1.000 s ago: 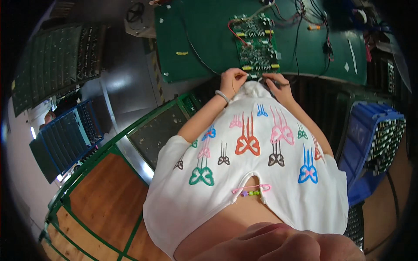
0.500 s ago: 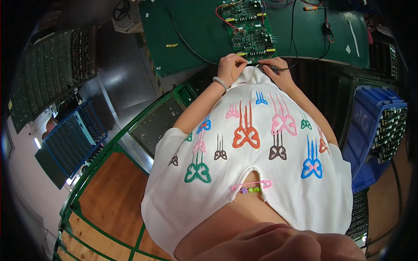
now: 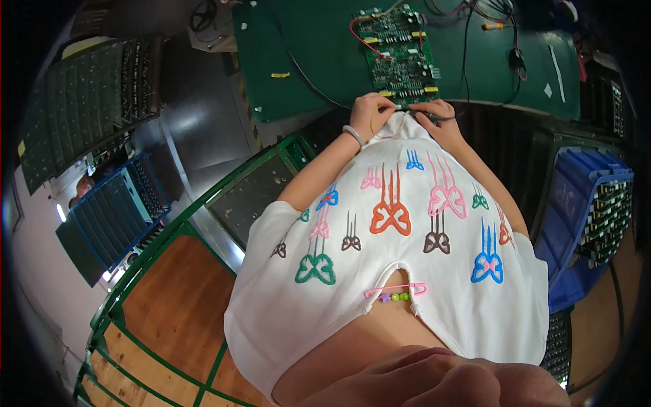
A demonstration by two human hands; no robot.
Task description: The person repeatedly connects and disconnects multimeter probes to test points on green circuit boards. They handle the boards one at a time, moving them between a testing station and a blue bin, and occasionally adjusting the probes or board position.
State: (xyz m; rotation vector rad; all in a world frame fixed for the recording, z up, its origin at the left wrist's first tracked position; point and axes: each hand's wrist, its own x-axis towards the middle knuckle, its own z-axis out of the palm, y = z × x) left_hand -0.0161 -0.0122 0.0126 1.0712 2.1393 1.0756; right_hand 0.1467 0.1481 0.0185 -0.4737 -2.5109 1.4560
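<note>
A green circuit board (image 3: 401,64), crowded with small parts and yellow pieces, lies on the green-topped table (image 3: 305,41). Both hands meet at its near edge. My left hand (image 3: 371,115) is closed in a pinch, and a thin yellow wire (image 3: 373,127) loops down beside its fingers. From the left, a black cable (image 3: 308,80) runs toward this hand. Just across, my right hand (image 3: 441,123) is closed around a thin dark rod (image 3: 444,119), its fingertips pointing toward the left hand's. What lies between the fingertips is too small to make out.
An orange-handled screwdriver (image 3: 494,27) and black leads (image 3: 517,57) lie toward the table's far right. At right stands a blue crate (image 3: 569,217) with several boards stacked in it. A green-framed wooden rack (image 3: 173,292) fills the lower left.
The whole view has shifted slightly, so everything sits a little lower and further right. My hands' fingertips look slightly closer together, still at the board's near edge.
</note>
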